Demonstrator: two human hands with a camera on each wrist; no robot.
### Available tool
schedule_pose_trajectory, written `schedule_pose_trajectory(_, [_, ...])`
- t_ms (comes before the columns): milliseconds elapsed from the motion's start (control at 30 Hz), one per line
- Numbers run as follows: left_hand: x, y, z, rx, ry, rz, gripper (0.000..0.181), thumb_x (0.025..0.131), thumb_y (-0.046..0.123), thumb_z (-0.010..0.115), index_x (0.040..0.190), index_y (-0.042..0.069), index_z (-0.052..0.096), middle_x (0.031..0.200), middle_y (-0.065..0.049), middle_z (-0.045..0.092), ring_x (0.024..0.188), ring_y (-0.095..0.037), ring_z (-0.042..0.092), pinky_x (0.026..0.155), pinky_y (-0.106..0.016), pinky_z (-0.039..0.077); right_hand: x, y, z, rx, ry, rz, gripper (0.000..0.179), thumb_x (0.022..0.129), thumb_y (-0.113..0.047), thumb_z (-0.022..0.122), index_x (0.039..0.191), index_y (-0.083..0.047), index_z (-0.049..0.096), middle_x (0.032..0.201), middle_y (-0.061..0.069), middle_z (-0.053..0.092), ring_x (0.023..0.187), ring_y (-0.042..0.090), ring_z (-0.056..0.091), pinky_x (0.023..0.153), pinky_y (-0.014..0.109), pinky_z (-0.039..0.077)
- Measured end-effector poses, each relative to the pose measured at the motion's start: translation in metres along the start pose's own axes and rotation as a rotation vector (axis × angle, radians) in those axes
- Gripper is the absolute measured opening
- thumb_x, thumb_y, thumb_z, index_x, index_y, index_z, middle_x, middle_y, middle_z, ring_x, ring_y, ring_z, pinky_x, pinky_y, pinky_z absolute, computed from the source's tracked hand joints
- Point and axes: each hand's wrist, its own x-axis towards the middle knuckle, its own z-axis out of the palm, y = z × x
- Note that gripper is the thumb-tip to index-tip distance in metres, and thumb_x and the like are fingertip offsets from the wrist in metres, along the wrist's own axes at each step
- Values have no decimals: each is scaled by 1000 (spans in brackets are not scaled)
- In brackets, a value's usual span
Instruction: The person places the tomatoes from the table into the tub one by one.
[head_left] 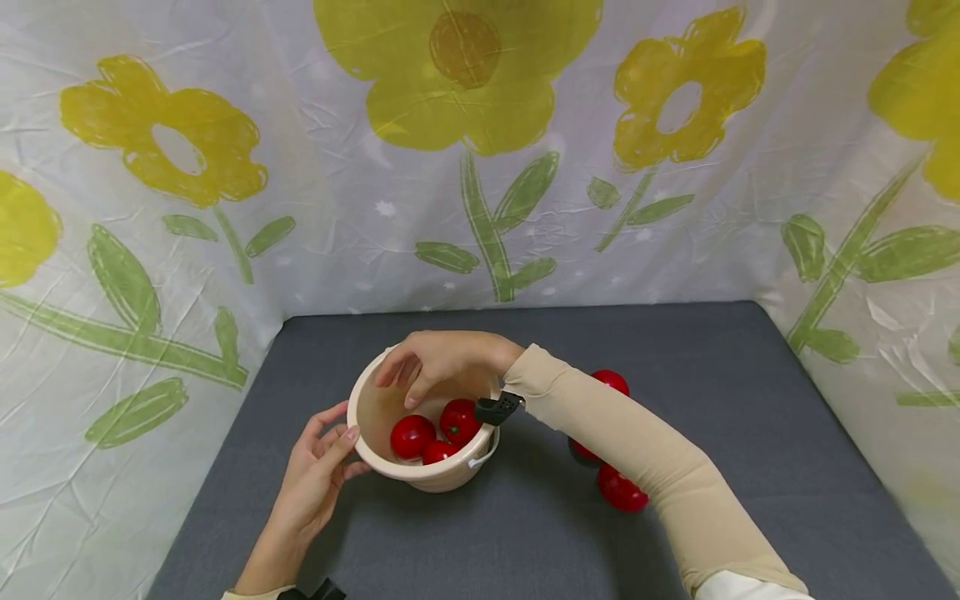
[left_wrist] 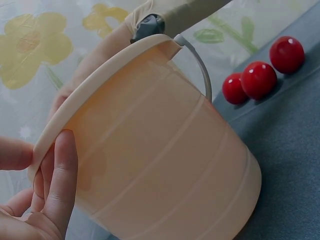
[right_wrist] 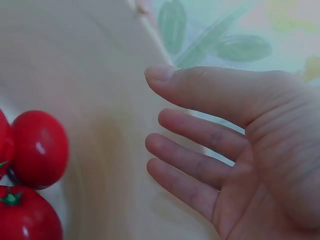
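A cream bucket [head_left: 442, 477] with a pale handle [head_left: 483, 454] tilts toward me on the dark cloth. My left hand [head_left: 317, 467] pinches its rim on the left, thumb on one side and fingers on the other, as the left wrist view shows. Inside lie several red tomatoes [head_left: 412, 437], some with green stem tops in the right wrist view. My right hand [head_left: 442, 360] reaches over the far rim into the bucket's mouth, fingers loosely bent and holding nothing. In the right wrist view a tomato [right_wrist: 39, 149] lies apart from the fingertips [right_wrist: 159, 172].
Right of the bucket, three more tomatoes [head_left: 622, 488] rest on the dark cloth [head_left: 525, 542], partly hidden by my right sleeve [head_left: 630, 425] in the head view. A white curtain [head_left: 337, 208] with yellow flowers hangs behind and at both sides.
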Motion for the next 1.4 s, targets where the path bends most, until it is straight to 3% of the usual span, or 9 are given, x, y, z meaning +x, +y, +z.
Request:
schedule_pose_trajectory(167, [1,-1,0,-15,-17,7,35,100,6,54,131,16,40,96,5,66,85,-5,69,66,-24,61,-11,-10,-11,-37,30,-57,49,84,-8,77,131,-4,61,133,16,64,122,33,61,106,45,51])
schedule_pose_trajectory(400, [0,-1,-2,-30,-17,21,36,100,3,54,131,15,40,100,5,68,83,-7,70,65,-25,61,-35,-13,-14,-79,64,-36,49,84,-12,78,131,-9,62,132,7,66,118,16,64,98,23,54])
schedule_pose_trajectory(667, [1,-1,-1,-15,-3,18,37,100,3,54,132,14,40,100,5,68,83,-6,69,65,-24,61,-71,-7,-27,-78,145,-58,46,87,-11,74,131,-10,61,132,5,65,118,15,63,102,39,54])
schedule_pose_trajectory(900, [1,-1,0,-14,-3,15,38,99,3,55,132,15,40,101,4,68,84,-6,69,65,-24,61,-107,8,-30,-63,222,-42,53,87,-12,75,136,-8,56,139,13,60,126,28,58,105,43,51])
schedule_pose_trajectory(1200, [1,-1,-1,-25,-7,13,37,100,4,54,132,15,40,100,5,68,83,-6,69,65,-24,61,-161,35,-28,-18,341,71,55,86,-18,78,136,-13,57,138,5,60,127,22,58,107,43,50])
schedule_pose_trajectory(1400, [1,-1,-1,-27,-11,13,37,100,3,54,132,14,39,101,5,68,82,-6,70,65,-24,61,-188,57,-26,-9,373,123,57,86,-16,76,138,-8,54,141,13,57,130,32,55,107,49,49])
